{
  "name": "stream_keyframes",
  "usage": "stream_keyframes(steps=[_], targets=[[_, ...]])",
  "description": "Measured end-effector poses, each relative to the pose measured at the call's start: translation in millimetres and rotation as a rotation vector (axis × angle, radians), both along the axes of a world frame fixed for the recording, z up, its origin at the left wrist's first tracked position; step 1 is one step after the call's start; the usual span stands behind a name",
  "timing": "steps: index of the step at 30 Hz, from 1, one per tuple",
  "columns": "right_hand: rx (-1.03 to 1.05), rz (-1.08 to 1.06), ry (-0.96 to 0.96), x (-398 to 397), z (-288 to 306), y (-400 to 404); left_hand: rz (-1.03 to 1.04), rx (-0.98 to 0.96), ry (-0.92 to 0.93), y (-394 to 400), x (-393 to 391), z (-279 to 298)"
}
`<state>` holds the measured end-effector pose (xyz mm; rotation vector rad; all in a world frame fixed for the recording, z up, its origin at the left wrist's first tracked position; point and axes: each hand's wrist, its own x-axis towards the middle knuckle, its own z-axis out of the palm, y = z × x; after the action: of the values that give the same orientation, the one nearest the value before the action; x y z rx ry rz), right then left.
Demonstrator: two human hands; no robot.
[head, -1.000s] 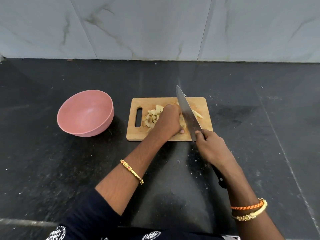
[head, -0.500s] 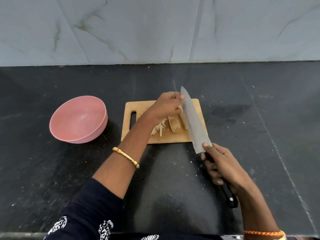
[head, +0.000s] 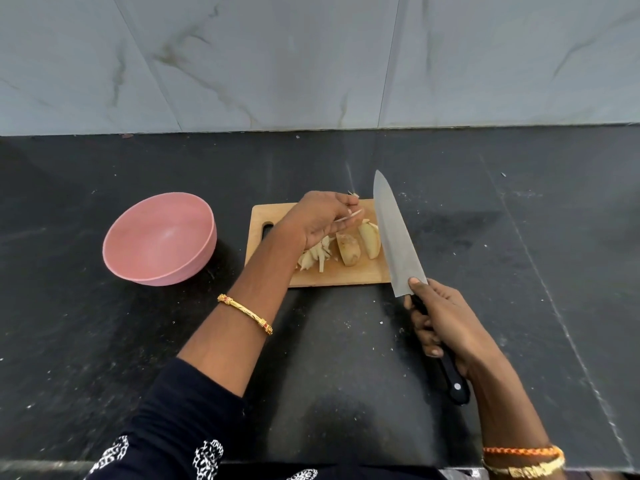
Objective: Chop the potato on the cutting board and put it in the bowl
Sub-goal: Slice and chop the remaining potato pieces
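On the cutting board (head: pixel 332 277), right half: the potato (head: pixel 348 248) lies in two unchopped wedges side by side, long axes running roughly away from you, with a loose pile of cut strips (head: pixel 315 255) just to their left. Your left hand (head: pixel 317 221) hovers over the strips and wedges, fingers loosely curled, a thin sliver pinched at the fingertips; it is the nearer hand to the wedges, which lie just below and right of those fingers. Your right hand (head: pixel 446 327) is wrapped round the black handle of the knife (head: pixel 394 233), blade lifted along the board's right edge, just right of the wedges. The pink bowl (head: pixel 159 266) sits well left of the board, nothing visible inside. No brand, label or writing readable anywhere.
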<state>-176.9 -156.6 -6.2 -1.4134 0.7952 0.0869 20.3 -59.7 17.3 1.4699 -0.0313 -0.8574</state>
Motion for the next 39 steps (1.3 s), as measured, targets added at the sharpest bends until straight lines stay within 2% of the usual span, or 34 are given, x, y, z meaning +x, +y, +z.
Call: stream_keyframes(steps=[3, 5, 7, 11, 15, 21, 30, 35, 37, 39], targets=[[-0.054, -0.007, 0.0, 2.4, -3.3, 1.1, 0.034, 0.245, -0.375, -6.7, -8.0, -8.9], [-0.088, -0.006, 0.001, 3.1, -5.8, 2.1, 0.067, 0.339, -0.609, -9.3, -15.7, -16.4], [-0.112, -0.006, 0.002, 3.1, -8.0, 2.6, 0.091, 0.362, -0.741, -11.6, -23.6, -23.5], [-0.125, -0.027, 0.001, 3.0, -9.4, 1.8, 0.233, 0.384, -0.882, -19.9, -31.7, -34.9], [-0.124, -0.043, -0.003, 3.6, -9.2, 1.2, 0.287, 0.368, -0.954, -25.0, -35.8, -36.0], [-0.13, -0.047, -0.012, 5.9, -8.6, 1.2, 0.132, 0.468, -1.063, -26.7, -47.7, -40.1], [-0.116, -0.063, -0.017, 7.3, -10.4, 1.3, -0.035, 0.443, -0.956, -21.1, -55.5, -31.3], [-0.108, -0.07, -0.012, 4.6, -10.7, 0.8, -0.04, 0.488, -0.942, -11.2, -48.2, -18.2], [-0.107, -0.081, -0.015, 3.8, -11.1, -0.1, -0.189, 0.58, -0.966, -5.8, -40.3, -15.9], [-0.106, -0.089, -0.015, 3.7, -11.7, -0.6, -0.427, 0.67, -1.002, -3.6, -34.4, -14.4]])
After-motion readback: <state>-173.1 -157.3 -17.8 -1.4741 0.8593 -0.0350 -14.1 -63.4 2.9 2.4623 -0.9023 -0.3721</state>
